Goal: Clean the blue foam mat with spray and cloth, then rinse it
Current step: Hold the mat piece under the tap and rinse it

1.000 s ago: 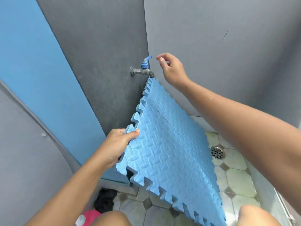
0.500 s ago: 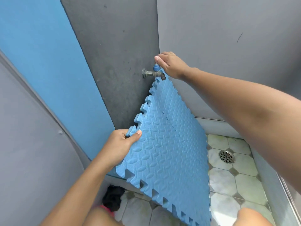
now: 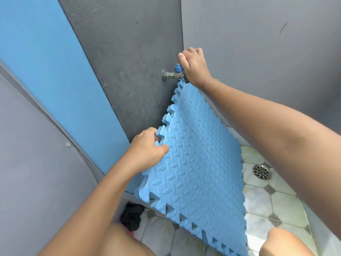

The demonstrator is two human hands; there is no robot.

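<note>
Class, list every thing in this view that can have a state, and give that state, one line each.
Mat: held tilted, top corner under the tap.
Tap: no water seen running.
Right hand: closed on the tap handle.
Left hand: gripping the mat's left edge.
Drain: uncovered.
Black cloth: crumpled on the floor.

- Lighting: bright, even, diffuse; source not visible.
- Shadows: soft only, faint under the right forearm (image 3: 276, 137) on the blue foam mat (image 3: 199, 172).
- Glare: pale sheen on wet floor tiles (image 3: 262, 206).
- Focus: sharp at centre; knees at the bottom edge slightly soft.
- Distortion: wide-angle; wall edges bow at left.
</note>
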